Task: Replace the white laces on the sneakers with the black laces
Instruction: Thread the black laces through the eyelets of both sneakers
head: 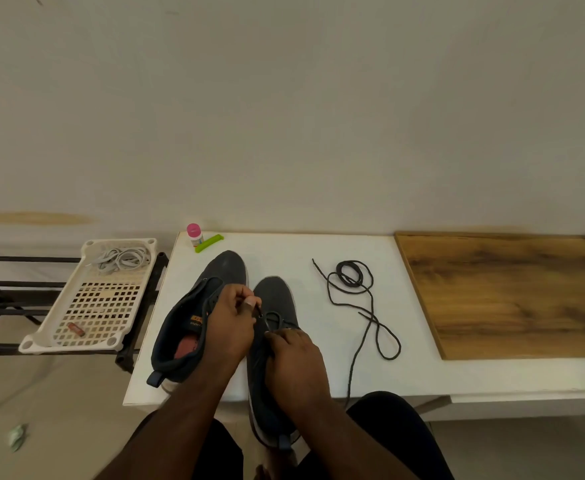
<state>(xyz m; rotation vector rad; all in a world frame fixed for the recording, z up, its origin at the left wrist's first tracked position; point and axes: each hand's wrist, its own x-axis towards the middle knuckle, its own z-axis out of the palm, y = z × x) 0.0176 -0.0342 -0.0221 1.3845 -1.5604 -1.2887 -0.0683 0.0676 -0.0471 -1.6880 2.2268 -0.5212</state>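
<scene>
Two dark grey sneakers lie on the white table [318, 368], toes pointing away from me. The left sneaker [211, 282] has no lace and shows a red insole. The right sneaker [277, 299] hangs partly over the table's front edge. My left hand [230, 320] pinches the tip of a black lace [272, 317] at an eyelet of the right sneaker. My right hand [296, 365] rests on that sneaker's tongue area and pinches the same lace lower down. A second black lace [356, 289] lies loose on the table to the right. The white laces [123, 258] sit bunched in a white basket [41, 337].
The perforated basket stands tilted on a black metal rack [14, 285] left of the table, with a small brown object [76, 329] in it. A pink-capped bottle [194, 234] and a green clip [209, 243] lie at the table's back left. A wooden board [512, 296] covers the right.
</scene>
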